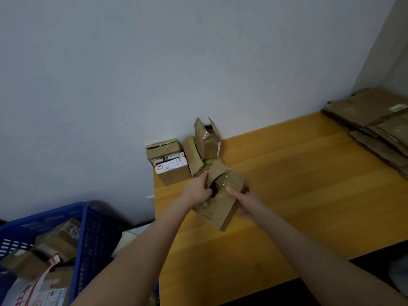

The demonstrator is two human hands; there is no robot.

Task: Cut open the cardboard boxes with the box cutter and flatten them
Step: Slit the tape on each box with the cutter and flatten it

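Observation:
A crumpled brown cardboard box (223, 208) with open flaps sits over the left part of the yellow wooden table (298, 173). My left hand (197, 191) grips its left flap, fingers curled into the opening. Along the box's right side my right hand (245, 203) holds on, thumb lying on top. Against the wall stand three more boxes: a labelled one (170, 163), a tilted one with yellow tape (192, 155), and a taller opened one (206, 140). No box cutter is visible.
A stack of flattened cardboard (373, 127) lies at the table's far right corner. A blue plastic crate (88, 230) holding more boxes and parcels stands on the floor at lower left. A pale wall runs behind the table.

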